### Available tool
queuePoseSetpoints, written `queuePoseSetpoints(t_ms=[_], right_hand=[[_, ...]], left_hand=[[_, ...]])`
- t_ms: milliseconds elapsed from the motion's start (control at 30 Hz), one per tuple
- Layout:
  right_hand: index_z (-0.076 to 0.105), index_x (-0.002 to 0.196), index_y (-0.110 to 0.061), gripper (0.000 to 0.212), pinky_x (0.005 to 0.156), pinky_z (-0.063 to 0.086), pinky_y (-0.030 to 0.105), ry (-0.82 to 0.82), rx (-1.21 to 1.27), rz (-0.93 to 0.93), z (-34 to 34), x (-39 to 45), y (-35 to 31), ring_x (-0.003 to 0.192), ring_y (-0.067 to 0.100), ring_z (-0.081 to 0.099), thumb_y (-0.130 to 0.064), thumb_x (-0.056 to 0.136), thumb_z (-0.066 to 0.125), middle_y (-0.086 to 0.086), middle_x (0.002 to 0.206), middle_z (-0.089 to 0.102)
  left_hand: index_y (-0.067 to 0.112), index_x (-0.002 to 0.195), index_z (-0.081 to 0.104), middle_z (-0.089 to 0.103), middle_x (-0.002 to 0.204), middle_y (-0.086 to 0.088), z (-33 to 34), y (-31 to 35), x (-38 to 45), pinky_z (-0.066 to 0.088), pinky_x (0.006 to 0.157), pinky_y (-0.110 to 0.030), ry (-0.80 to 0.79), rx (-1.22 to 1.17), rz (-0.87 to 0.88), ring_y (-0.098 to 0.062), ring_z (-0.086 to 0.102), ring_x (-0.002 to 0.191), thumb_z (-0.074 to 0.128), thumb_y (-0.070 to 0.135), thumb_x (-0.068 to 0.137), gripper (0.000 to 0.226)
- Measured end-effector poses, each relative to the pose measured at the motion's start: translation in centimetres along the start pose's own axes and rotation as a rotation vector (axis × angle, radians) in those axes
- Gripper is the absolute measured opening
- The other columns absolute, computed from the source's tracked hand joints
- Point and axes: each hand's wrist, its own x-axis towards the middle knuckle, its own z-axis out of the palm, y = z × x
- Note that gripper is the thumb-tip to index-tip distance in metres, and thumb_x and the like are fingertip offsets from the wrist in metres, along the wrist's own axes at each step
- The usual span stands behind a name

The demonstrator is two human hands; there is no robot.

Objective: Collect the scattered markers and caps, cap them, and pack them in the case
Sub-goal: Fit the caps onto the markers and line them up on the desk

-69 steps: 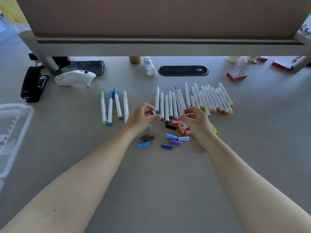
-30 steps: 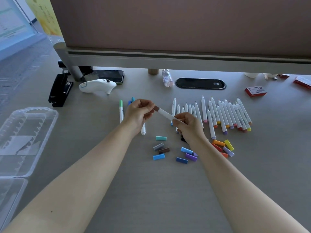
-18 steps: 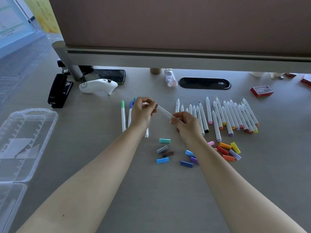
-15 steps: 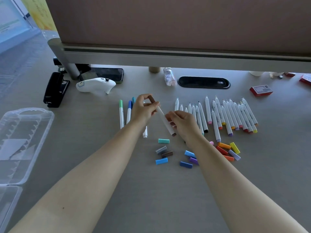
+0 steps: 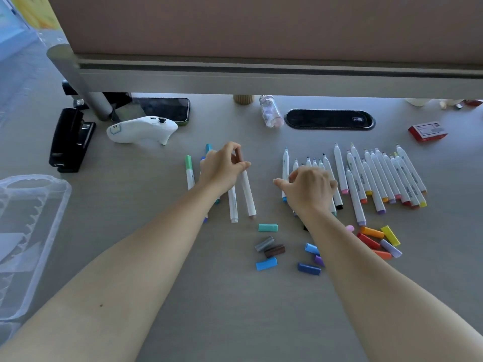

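Between the two hands on the grey worktop [image 5: 235, 309] lies a brown-capped marker [image 5: 245, 186], its cap end pinched between thumb and fingertips of the left hand [image 5: 222, 169] while its white barrel slants down toward the person. Just left of that marker, partly under the same hand, sits a white marker [image 5: 233, 205], and further left a green-capped marker [image 5: 189, 171]; blue-capped ones are mostly hidden beneath the wrist. The right hand [image 5: 308, 189] hovers with fingers loosely curled over the near end of a row of uncapped markers [image 5: 376, 176]; whether it actually grips one I cannot tell. That row fans out to the right of the right hand, tips pointing away from the person. Below the left hand's marker, a teal cap [image 5: 268, 227] lies alone, and nearer the person a grey cap [image 5: 264, 243] touches a brown cap [image 5: 274, 251], with a light blue cap [image 5: 266, 264] just beneath. Right of the right forearm, an orange cap [image 5: 372, 232], a yellow cap [image 5: 390, 235] and a red cap [image 5: 368, 241] cluster together. Far to the left of the left arm, the clear plastic case [image 5: 52, 218] lies open at the worktop's edge. Beyond the left hand sit a white controller [image 5: 141, 130] and a black stapler [image 5: 70, 139].
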Motion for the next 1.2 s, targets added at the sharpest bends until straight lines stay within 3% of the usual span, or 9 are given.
queuePoseSetpoints(t_ms=[133, 300, 467, 567, 667, 800, 933, 1033, 1200], right_hand=[[0.064, 0.099, -0.006, 0.039, 0.083, 0.033, 0.034, 0.005, -0.078, -0.018, 0.4, 0.2, -0.9, 0.1, 0.026, 0.05, -0.042, 0.086, 0.056, 0.01, 0.101, 0.06], [0.069, 0.092, -0.009, 0.024, 0.078, 0.025, 0.03, -0.025, 0.127, -0.015, 0.3, 0.0, -1.3, 0.096, 0.025, 0.054, -0.029, 0.087, 0.056, 0.008, 0.096, 0.066], [0.07, 0.09, -0.011, 0.022, 0.089, 0.042, 0.035, -0.09, 0.418, 0.032, -0.4, -0.8, -0.6, 0.087, 0.023, 0.059, -0.029, 0.084, 0.061, 0.005, 0.085, 0.069], [0.066, 0.085, -0.012, 0.015, 0.068, 0.044, 0.027, -0.144, 0.6, 0.06, -1.4, -1.3, 0.1, 0.065, 0.011, 0.051, -0.026, 0.085, 0.062, -0.007, 0.064, 0.056], [0.058, 0.085, -0.011, 0.01, 0.054, 0.039, 0.016, -0.181, 0.746, 0.118, -3.0, -1.7, 1.0, 0.061, 0.008, 0.048, -0.02, 0.085, 0.062, -0.006, 0.066, 0.053], [0.054, 0.094, -0.011, 0.007, 0.069, 0.049, 0.021, -0.215, 0.895, 0.173, -5.4, -2.8, 2.8, 0.076, 0.013, 0.06, -0.013, 0.088, 0.058, 0.002, 0.088, 0.062], [0.053, 0.118, -0.003, 0.028, 0.07, 0.053, 0.026, -0.248, 0.955, 0.193, -6.6, -4.6, 5.3, 0.09, 0.022, 0.061, -0.004, 0.09, 0.052, 0.011, 0.1, 0.062], [0.055, 0.111, -0.006, 0.022, 0.087, 0.051, 0.041, -0.261, 0.908, 0.218, -6.3, -5.8, 7.3, 0.102, 0.032, 0.061, -0.004, 0.089, 0.054, 0.018, 0.11, 0.064], [0.057, 0.112, -0.003, 0.024, 0.08, 0.051, 0.033, -0.275, 0.896, 0.2, -5.5, -7.4, 8.8, 0.087, 0.021, 0.058, -0.001, 0.088, 0.054, 0.008, 0.092, 0.061]], left_hand=[[0.014, 0.126, 0.048, 0.06, 0.117, -0.005, 0.0, -0.4, 0.4, 0.03, 0.095, -0.033, 0.009, 0.155, 0.043, -0.026, 0.04, 0.119, 0.055, 0.033, 0.089, 0.042], [0.009, 0.13, 0.045, 0.053, 0.125, -0.012, 0.0, -1.0, 0.3, 0.031, 0.097, -0.035, 0.002, 0.209, 0.063, -0.03, 0.041, 0.119, 0.056, 0.031, 0.088, 0.048], [0.006, 0.13, 0.046, 0.043, 0.132, -0.015, -0.1, -1.3, -1.0, 0.026, 0.099, -0.025, 0.026, 0.1, 0.059, -0.026, 0.038, 0.125, 0.06, 0.02, 0.086, 0.049], [0.006, 0.127, 0.049, 0.043, 0.13, -0.014, -0.3, -0.9, -2.0, 0.028, 0.092, -0.021, 0.053, 0.057, 0.06, -0.025, 0.043, 0.118, 0.059, 0.019, 0.087, 0.043], [0.008, 0.12, 0.054, 0.051, 0.121, -0.012, -0.7, 0.0, -3.0, 0.032, 0.082, -0.022, 0.058, 0.005, 0.075, -0.022, 0.05, 0.1, 0.058, 0.019, 0.088, 0.035], [0.008, 0.113, 0.058, 0.059, 0.114, -0.008, -0.6, 2.1, -5.0, 0.036, 0.073, -0.02, -0.056, -0.138, 0.113, -0.012, 0.047, 0.086, 0.06, 0.017, 0.086, 0.028], [0.01, 0.114, 0.058, 0.059, 0.115, -0.004, 1.1, 4.2, -8.0, 0.038, 0.082, -0.022, -0.242, -0.13, 0.163, -0.011, 0.047, 0.094, 0.064, 0.017, 0.083, 0.033], [0.011, 0.113, 0.059, 0.058, 0.117, -0.003, 2.9, 4.4, -10.2, 0.033, 0.08, -0.017, -0.335, -0.07, 0.196, -0.014, 0.05, 0.106, 0.067, 0.017, 0.081, 0.034], [0.014, 0.106, 0.064, 0.058, 0.117, -0.003, 3.7, 3.1, -12.4, 0.033, 0.096, -0.025, -0.297, 0.074, 0.238, -0.018, 0.045, 0.116, 0.072, 0.022, 0.076, 0.032]])
